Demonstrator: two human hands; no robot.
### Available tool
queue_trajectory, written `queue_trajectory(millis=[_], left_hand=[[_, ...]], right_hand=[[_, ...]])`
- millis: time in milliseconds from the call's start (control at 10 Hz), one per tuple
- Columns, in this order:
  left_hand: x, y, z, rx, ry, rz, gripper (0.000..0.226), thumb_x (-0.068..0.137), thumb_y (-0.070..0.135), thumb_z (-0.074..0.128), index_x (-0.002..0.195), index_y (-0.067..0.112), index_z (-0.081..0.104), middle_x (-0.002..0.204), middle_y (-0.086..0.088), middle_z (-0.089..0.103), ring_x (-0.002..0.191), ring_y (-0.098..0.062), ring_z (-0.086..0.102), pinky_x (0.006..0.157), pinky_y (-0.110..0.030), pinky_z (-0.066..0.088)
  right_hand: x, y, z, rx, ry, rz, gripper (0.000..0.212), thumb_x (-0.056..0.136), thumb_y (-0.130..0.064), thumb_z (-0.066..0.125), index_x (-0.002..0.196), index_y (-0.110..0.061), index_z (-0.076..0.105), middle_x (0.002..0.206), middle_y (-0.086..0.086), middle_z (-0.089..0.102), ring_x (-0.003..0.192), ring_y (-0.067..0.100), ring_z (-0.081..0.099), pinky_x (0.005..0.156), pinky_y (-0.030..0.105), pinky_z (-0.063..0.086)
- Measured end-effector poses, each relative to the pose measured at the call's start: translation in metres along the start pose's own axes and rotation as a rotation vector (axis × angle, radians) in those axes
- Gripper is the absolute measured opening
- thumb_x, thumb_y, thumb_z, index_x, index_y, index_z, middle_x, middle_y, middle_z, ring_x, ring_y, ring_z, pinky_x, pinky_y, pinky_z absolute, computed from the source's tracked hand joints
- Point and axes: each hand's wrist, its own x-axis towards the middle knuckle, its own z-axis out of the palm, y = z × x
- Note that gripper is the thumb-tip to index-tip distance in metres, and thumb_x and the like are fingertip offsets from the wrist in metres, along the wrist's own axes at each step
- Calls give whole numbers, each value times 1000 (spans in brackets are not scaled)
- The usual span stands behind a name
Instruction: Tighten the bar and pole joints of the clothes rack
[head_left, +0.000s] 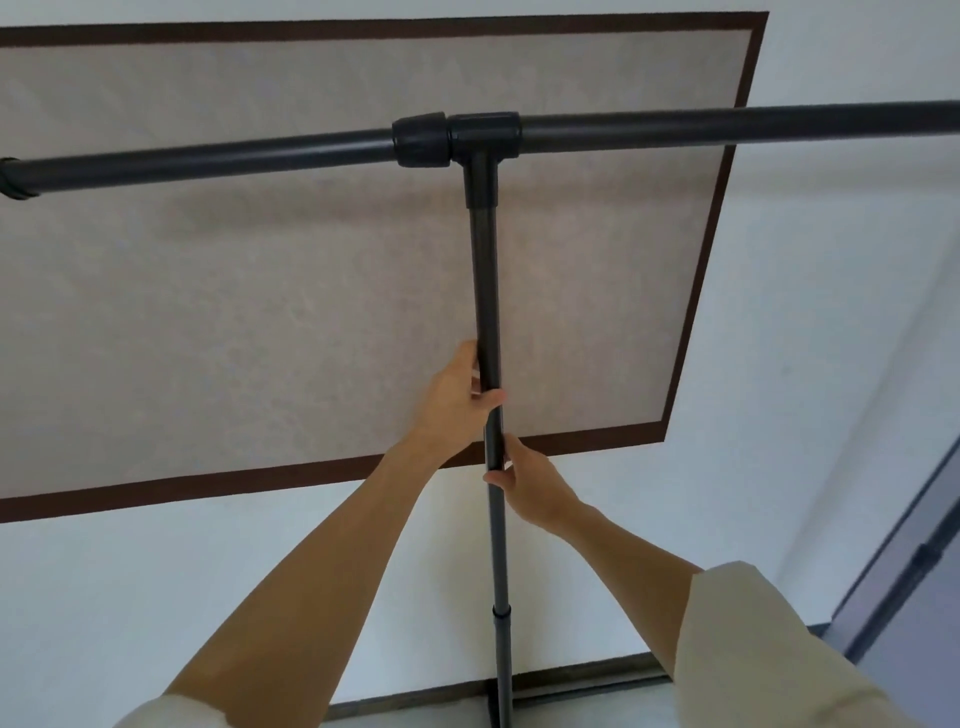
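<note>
The black clothes rack fills the view. Its horizontal bar (727, 124) runs across the top and meets a T-joint (483, 137) with a round collar (421, 140) on its left. The upright pole (485, 280) drops from the T-joint. My left hand (457, 395) grips the upper, thicker pole section. Just below it my right hand (530, 483) grips the pole at the sleeve where the thinner section enters. A second pole collar (501, 613) sits lower down.
A beige board with a dark brown frame (727, 260) hangs on the white wall behind the rack. A grey door or panel edge (914, 561) stands at the right. A dark baseboard strip (571, 680) runs along the bottom.
</note>
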Motion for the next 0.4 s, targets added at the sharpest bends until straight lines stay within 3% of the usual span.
queue_trajectory(millis=[200,300,400], left_hand=[[-7,-1,3,32,-29,28,50,85,21,60,127,20,34,126,-5,57,112,-25,58,81,-24,48],[-12,4,-4,79,-8,87,58,80,22,66,128,17,32,128,-6,49,115,-25,53,84,-23,44],[-20,21,-13,160,189,153,76,76,25,70,136,16,25,141,-7,33,124,-22,42,97,-31,44]], right_hand=[[2,-11,-25,-70,-236,50,28,90,-22,58,114,-10,52,103,8,64,88,20,60,76,26,47],[1,-18,-43,-127,-341,31,10,90,-21,55,84,-15,59,80,1,63,72,15,58,59,18,41],[0,-23,-64,-220,-313,-16,20,92,-25,52,91,-9,65,89,7,67,78,18,59,66,21,43]])
